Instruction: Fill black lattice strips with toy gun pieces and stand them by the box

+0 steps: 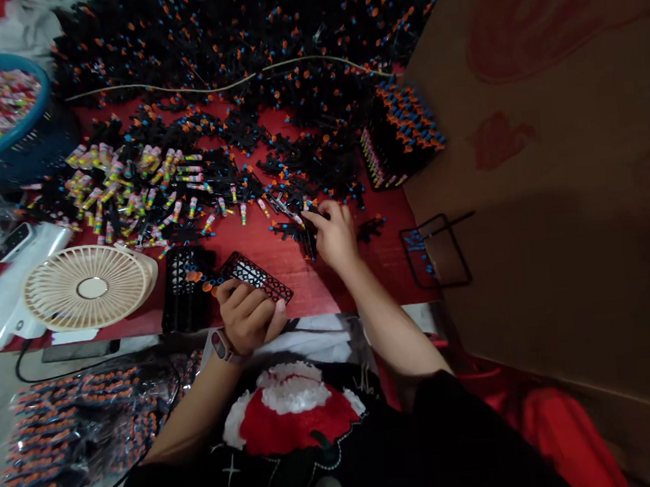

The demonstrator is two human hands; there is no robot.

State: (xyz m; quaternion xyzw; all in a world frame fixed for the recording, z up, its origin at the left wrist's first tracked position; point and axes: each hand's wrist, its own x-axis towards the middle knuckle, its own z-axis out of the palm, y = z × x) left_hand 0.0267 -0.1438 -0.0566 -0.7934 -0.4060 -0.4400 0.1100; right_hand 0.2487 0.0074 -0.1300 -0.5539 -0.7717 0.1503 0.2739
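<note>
My left hand (247,315) is closed at the table's front edge, its fingers curled around small black toy guns whose orange and blue tips (207,285) stick out on the left. Beside it lies a black tray with round holes (255,274), and a second black tray (183,289) stands to its left. Further right, my right hand (336,234) has its fingers bent down on a black toy gun (307,244), partly hidden by the hand. Another loose toy gun (371,228) lies just right of that hand.
Toy guns (245,35) heap across the back, with candy-filled tubes (115,184) in front. At left are a blue basket (46,98) and a cream fan (89,288). A filled tray (403,131), a wire-like black frame (466,259) and a tall cardboard box (555,173) bound the right.
</note>
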